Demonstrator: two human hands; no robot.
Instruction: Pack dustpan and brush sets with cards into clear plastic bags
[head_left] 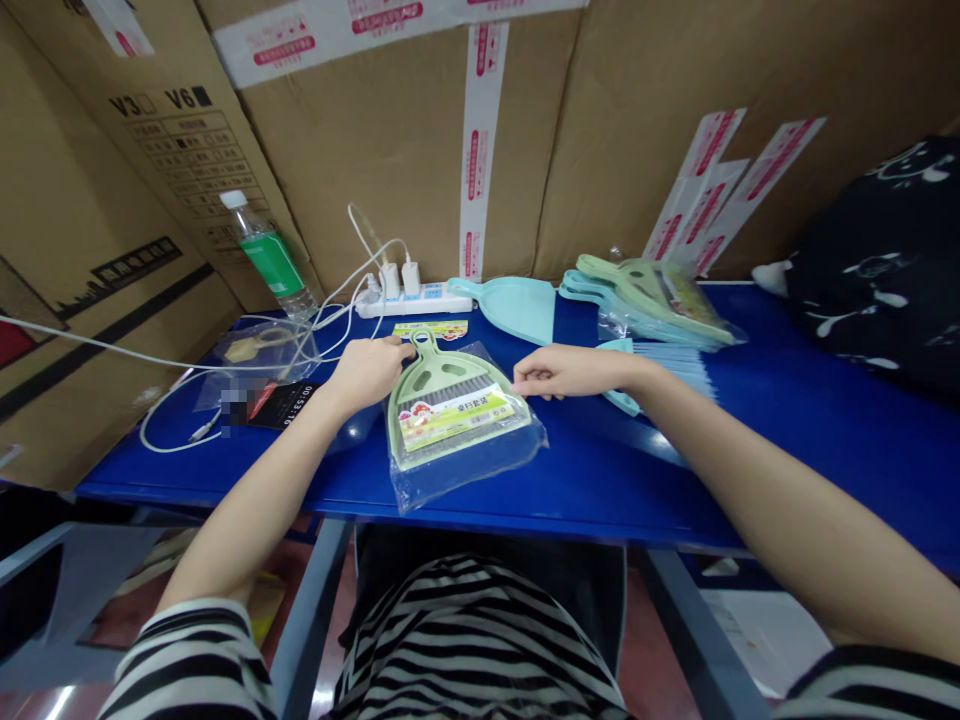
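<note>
In front of me lies a light green dustpan [442, 373] with a grey-bristled brush, packed in a clear plastic bag [420, 488] with a yellow-green label card [455, 416]. My left hand [371, 372] is at the bag's upper left, its fingers closed at the edge beside the dustpan handle. On the other side, my right hand [546, 372] has curled fingers, with thumb and fingertip pinched at the bag's right edge. Just beyond the handle rests another label card [450, 330]. A loose light blue dustpan [517, 306] lies farther back, and a light blue brush [667, 366] is behind my right wrist.
Packed dustpans [652, 295] are stacked at the back right, near a dark patterned bag [885, 270]. A power strip [420, 302] with white cables, a water bottle [271, 262] and a phone [281, 405] are at the left. Cardboard [405, 150] walls the blue table's [600, 480] back.
</note>
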